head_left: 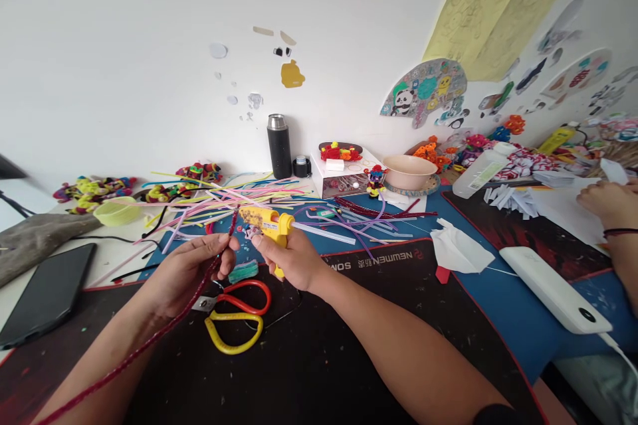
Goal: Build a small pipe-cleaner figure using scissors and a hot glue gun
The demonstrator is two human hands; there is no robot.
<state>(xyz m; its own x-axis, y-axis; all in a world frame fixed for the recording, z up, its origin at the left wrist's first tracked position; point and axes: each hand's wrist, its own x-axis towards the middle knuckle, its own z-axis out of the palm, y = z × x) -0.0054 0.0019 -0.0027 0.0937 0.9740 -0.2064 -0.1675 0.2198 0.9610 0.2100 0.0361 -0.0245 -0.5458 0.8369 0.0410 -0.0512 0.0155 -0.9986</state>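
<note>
My left hand pinches a dark red fuzzy strand near its upper end; the rest trails down along my left forearm to the bottom left. My right hand is wrapped round a yellow glue gun, whose nozzle points left at the strand's tip. Whether nozzle and strand touch is hard to tell. Just below my hands, scissors with one red and one yellow handle lie on the black mat. A small teal piece lies between my hands.
Coloured pipe cleaners spread behind my hands. Further back stand a black flask, a white box and a beige bowl. A phone lies left, a white power bank right. Another person's hands are at far right.
</note>
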